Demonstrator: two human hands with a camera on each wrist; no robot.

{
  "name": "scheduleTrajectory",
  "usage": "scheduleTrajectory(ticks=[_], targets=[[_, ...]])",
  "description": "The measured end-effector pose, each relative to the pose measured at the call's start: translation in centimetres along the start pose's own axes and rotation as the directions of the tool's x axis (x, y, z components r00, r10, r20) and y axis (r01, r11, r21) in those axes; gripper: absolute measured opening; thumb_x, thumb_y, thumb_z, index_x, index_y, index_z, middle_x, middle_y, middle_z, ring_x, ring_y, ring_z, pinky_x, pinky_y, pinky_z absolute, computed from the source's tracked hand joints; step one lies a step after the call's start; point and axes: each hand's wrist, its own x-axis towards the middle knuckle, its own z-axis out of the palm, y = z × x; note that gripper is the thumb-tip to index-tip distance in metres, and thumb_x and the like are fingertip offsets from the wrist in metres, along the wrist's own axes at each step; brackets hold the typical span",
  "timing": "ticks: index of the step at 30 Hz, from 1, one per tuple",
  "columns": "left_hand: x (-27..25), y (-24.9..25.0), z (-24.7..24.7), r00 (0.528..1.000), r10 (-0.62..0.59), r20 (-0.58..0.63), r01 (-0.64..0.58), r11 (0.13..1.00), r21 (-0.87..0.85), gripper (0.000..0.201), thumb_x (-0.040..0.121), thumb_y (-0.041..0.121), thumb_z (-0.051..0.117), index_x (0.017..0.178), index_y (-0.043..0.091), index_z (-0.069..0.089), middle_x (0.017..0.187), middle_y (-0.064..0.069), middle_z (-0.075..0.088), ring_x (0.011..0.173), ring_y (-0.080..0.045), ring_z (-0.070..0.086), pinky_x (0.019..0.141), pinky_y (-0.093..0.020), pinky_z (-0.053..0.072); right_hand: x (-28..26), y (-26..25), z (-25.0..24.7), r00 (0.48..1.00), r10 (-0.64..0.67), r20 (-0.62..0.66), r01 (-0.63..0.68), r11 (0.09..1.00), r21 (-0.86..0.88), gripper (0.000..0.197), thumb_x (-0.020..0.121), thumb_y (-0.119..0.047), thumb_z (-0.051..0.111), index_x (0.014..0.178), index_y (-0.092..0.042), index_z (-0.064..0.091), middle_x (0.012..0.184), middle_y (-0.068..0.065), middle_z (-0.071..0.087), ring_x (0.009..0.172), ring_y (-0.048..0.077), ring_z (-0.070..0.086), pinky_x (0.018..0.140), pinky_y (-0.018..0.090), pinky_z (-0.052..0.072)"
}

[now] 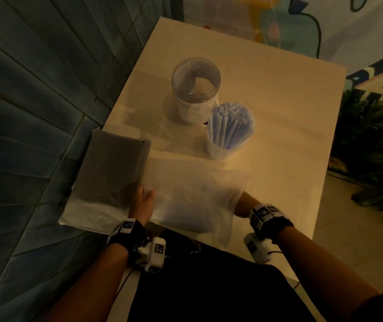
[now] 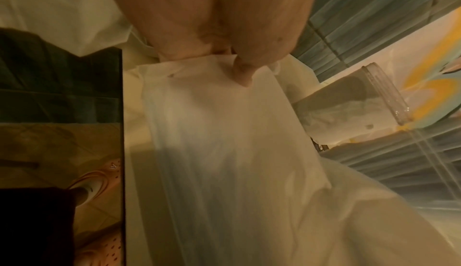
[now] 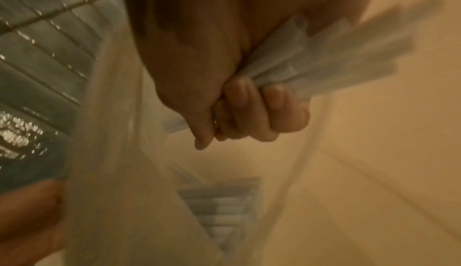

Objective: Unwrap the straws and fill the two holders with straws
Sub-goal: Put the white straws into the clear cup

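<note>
A translucent plastic bag (image 1: 193, 194) of white straws lies on the near part of the table. My left hand (image 1: 143, 201) pinches the bag's open edge (image 2: 224, 132) under the thumb (image 2: 243, 75). My right hand (image 1: 241, 203) reaches inside the bag, its fingers (image 3: 262, 110) curled round a bundle of straws (image 3: 312, 57). More straws (image 3: 219, 201) lie deeper in the bag. One clear holder (image 1: 230, 129) stands full of upright straws. Behind it stands a second clear holder (image 1: 196, 89), with no upright straws visible in it; it also shows in the left wrist view (image 2: 361, 102).
A second plastic wrapper (image 1: 114, 168) hangs over the table's left edge (image 1: 107, 117). The beige table top (image 1: 278, 101) stretches to the right and behind the holders. A tiled wall is on the left and plants are at the right.
</note>
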Motion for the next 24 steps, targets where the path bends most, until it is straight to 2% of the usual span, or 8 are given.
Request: scheduleTrajectory(ticks=[1, 2, 5, 7, 11, 14, 18, 24], targets=[[0.3, -0.2, 0.0, 0.999, -0.027, -0.025, 0.028, 0.999, 0.023, 0.033, 0.102, 0.011, 0.046, 0.133, 0.0, 0.046, 0.121, -0.012, 0.048, 0.112, -0.026, 0.049, 0.088, -0.03, 0.034, -1.4, 0.3, -1.1, 1.0, -0.015, -0.017, 0.013, 0.996, -0.087, 0.026, 0.101, -0.015, 0.052, 0.124, -0.008, 0.061, 0.119, 0.006, 0.061, 0.092, 0.006, 0.061, 0.093, 0.027, 0.049], [0.7, -0.6, 0.0, 0.998, -0.049, -0.047, 0.051, 0.998, 0.035, 0.034, 0.101, 0.011, 0.047, 0.131, -0.004, 0.046, 0.122, -0.014, 0.051, 0.115, -0.031, 0.052, 0.088, -0.032, 0.036, -0.8, 1.8, -1.6, 0.999, -0.014, -0.042, 0.008, 0.989, -0.149, 0.026, 0.099, -0.024, 0.055, 0.117, -0.009, 0.065, 0.114, 0.006, 0.064, 0.094, 0.013, 0.061, 0.091, 0.033, 0.049], [1.7, -1.5, 0.2, 0.993, -0.074, -0.097, 0.078, 0.996, 0.046, 0.016, 0.097, 0.011, 0.05, 0.11, 0.001, 0.051, 0.111, -0.021, 0.057, 0.1, -0.035, 0.056, 0.08, -0.037, 0.038, -3.0, 3.2, -3.6, 0.995, 0.019, -0.098, -0.041, 0.973, -0.225, 0.039, 0.098, -0.038, 0.057, 0.073, -0.008, 0.056, 0.066, 0.004, 0.05, 0.058, 0.017, 0.044, 0.059, 0.03, 0.035], [2.1, -1.7, 0.3, 0.989, -0.097, -0.111, 0.105, 0.992, 0.066, 0.009, 0.096, 0.01, 0.051, 0.101, 0.003, 0.048, 0.104, -0.021, 0.055, 0.087, -0.029, 0.05, 0.075, -0.035, 0.035, -4.6, 4.7, -4.7, 0.984, 0.043, -0.175, -0.087, 0.963, -0.253, 0.044, 0.097, -0.04, 0.059, 0.064, -0.012, 0.049, 0.058, 0.002, 0.045, 0.05, 0.016, 0.039, 0.054, 0.03, 0.03], [2.3, -1.7, 0.5, 0.984, -0.129, -0.123, 0.137, 0.988, 0.066, 0.008, 0.095, 0.01, 0.053, 0.097, 0.005, 0.047, 0.096, -0.016, 0.052, 0.085, -0.03, 0.051, 0.072, -0.035, 0.036, -7.0, 7.7, -6.3, 0.94, 0.092, -0.328, -0.158, 0.971, -0.181, 0.046, 0.095, -0.038, 0.062, 0.058, -0.014, 0.051, 0.052, 0.001, 0.047, 0.045, 0.016, 0.042, 0.049, 0.026, 0.03], [2.5, -2.1, 0.5, 0.983, -0.132, -0.131, 0.142, 0.987, 0.07, 0.011, 0.094, 0.011, 0.055, 0.1, 0.002, 0.052, 0.102, -0.022, 0.058, 0.088, -0.034, 0.055, 0.076, -0.038, 0.041, -8.5, 7.6, -6.6, 0.916, 0.028, -0.4, -0.096, 0.983, -0.153, 0.045, 0.095, -0.034, 0.063, 0.055, -0.017, 0.05, 0.048, -0.001, 0.046, 0.042, 0.015, 0.04, 0.047, 0.026, 0.029], [2.5, -2.6, 0.5, 0.98, -0.129, -0.149, 0.142, 0.986, 0.082, 0.022, 0.095, 0.011, 0.056, 0.111, -0.004, 0.057, 0.115, -0.026, 0.061, 0.103, -0.04, 0.059, 0.084, -0.039, 0.043, -9.5, 7.1, -7.5, 0.9, -0.014, -0.435, -0.071, 0.981, -0.179, 0.038, 0.093, -0.035, 0.064, 0.06, -0.017, 0.058, 0.052, 0.004, 0.054, 0.045, 0.019, 0.047, 0.048, 0.028, 0.033], [2.5, -2.8, 0.1, 0.979, -0.132, -0.152, 0.144, 0.987, 0.071, 0.02, 0.094, 0.007, 0.056, 0.111, -0.004, 0.056, 0.116, -0.026, 0.061, 0.106, -0.04, 0.058, 0.083, -0.036, 0.041, -12.1, 7.7, -9.3, 0.873, 0.013, -0.488, -0.158, 0.954, -0.256, 0.035, 0.094, -0.032, 0.063, 0.061, -0.025, 0.055, 0.052, 0.0, 0.056, 0.048, 0.016, 0.054, 0.048, 0.026, 0.037]])
